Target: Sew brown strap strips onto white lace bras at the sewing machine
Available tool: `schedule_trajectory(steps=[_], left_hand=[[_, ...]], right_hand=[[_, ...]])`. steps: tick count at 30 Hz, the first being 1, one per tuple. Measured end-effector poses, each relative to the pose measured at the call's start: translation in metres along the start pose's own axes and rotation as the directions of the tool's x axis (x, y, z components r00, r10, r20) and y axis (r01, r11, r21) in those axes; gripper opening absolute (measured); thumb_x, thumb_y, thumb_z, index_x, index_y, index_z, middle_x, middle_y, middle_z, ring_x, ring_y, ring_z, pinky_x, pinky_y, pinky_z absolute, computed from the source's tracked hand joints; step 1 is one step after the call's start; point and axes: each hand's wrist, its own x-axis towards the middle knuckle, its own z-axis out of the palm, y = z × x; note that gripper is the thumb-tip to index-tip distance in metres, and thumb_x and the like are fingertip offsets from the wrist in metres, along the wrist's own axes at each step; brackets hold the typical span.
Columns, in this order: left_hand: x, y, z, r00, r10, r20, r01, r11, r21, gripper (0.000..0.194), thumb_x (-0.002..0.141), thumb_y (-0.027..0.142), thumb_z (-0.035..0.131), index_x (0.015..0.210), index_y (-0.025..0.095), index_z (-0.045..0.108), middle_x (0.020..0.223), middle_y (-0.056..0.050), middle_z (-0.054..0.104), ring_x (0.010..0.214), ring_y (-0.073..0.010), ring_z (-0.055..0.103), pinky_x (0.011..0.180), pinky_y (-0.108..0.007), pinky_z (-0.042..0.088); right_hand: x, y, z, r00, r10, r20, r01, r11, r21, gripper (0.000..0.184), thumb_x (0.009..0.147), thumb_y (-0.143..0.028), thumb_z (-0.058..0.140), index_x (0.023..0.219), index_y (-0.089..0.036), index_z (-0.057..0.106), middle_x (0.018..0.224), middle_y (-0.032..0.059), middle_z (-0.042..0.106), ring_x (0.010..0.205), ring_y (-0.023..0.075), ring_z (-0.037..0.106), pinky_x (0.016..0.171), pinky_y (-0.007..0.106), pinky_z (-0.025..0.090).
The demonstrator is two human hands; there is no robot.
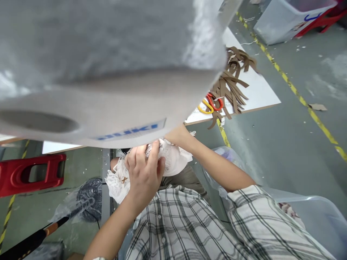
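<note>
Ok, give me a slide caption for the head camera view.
Left hand on white lacy fabric, right hand mostly hidden behind a curved, pale JUKI-labelled machine.

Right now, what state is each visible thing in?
Left hand: on the fabric, fingers slightly spread.
Right hand: mostly hidden by the machine.
Fabric: bunched.
Machine: running or stopped, cannot tell.
Scissors: lying down, blades hidden.
Strips: heaped loosely, some overhanging the table.
Upper tub: open.
Near tub: open.
Left bag: crumpled.

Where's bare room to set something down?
The white table is bare at its right corner, between the brown strips and the edge. It's crowded where red and yellow scissor handles lie by the strips, and by the machine, where the left hand touches white fabric.
</note>
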Motion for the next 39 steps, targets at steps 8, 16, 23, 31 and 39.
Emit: schedule_trajectory(steps=[8, 16, 23, 31, 39], left_hand=[[-0.005, -0.013, 0.001, 0.979, -0.184, -0.084, 0.153, 0.947, -0.282, 0.05, 0.092, 0.033, 0.063, 0.137, 0.016, 0.048, 0.132, -0.02, 0.052, 0.127, -0.0308, 0.049, 0.103, -0.046, 0.044], [-0.002, -0.027, 0.009, 0.872, -0.388, 0.298, 0.479, 0.552, -0.683, 0.042, 0.098, 0.05, 0.049, 0.127, 0.02, 0.051, 0.125, -0.014, 0.063, 0.112, -0.0232, 0.065, 0.088, -0.032, 0.055], [0.002, -0.025, 0.005, 0.852, -0.433, 0.295, 0.501, 0.507, -0.702, 0.044, 0.094, 0.049, 0.058, 0.125, 0.019, 0.052, 0.121, -0.012, 0.064, 0.109, -0.0225, 0.065, 0.089, -0.032, 0.054], [0.0, -0.026, 0.005, 0.812, -0.52, 0.267, 0.532, 0.469, -0.705, 0.04, 0.09, 0.048, 0.064, 0.118, 0.021, 0.056, 0.111, -0.008, 0.063, 0.099, -0.0205, 0.064, 0.081, -0.03, 0.053], [0.0, -0.027, 0.003, 0.833, -0.526, 0.173, 0.463, 0.49, -0.738, 0.036, 0.092, 0.046, 0.063, 0.117, 0.019, 0.056, 0.111, -0.009, 0.062, 0.101, -0.0194, 0.062, 0.089, -0.031, 0.051]], right_hand=[[-0.024, -0.001, -0.003, 0.977, 0.123, -0.175, -0.085, 0.973, 0.214, 0.019, 0.095, -0.036, 0.054, 0.105, -0.021, 0.061, 0.123, 0.0084, 0.06, 0.091, 0.0168, 0.059, 0.078, 0.03, 0.051], [-0.063, 0.002, 0.002, 0.969, 0.233, -0.086, -0.179, 0.894, 0.41, 0.029, 0.09, -0.046, 0.064, 0.104, -0.021, 0.057, 0.097, 0.0026, 0.058, 0.081, 0.0134, 0.058, 0.069, 0.027, 0.048], [-0.071, -0.009, 0.005, 0.974, 0.221, -0.048, -0.18, 0.888, 0.424, 0.032, 0.085, -0.043, 0.071, 0.102, -0.021, 0.056, 0.097, 0.0031, 0.06, 0.086, 0.0158, 0.06, 0.079, 0.031, 0.051], [-0.077, -0.01, 0.007, 0.967, 0.253, -0.027, -0.221, 0.887, 0.405, 0.031, 0.084, -0.04, 0.072, 0.103, -0.023, 0.054, 0.089, 0.0003, 0.057, 0.081, 0.0149, 0.057, 0.075, 0.03, 0.048], [-0.079, -0.019, 0.005, 0.962, 0.272, -0.026, -0.246, 0.906, 0.344, 0.031, 0.084, -0.04, 0.071, 0.103, -0.024, 0.054, 0.089, 0.0, 0.056, 0.081, 0.0141, 0.056, 0.063, 0.025, 0.043]])
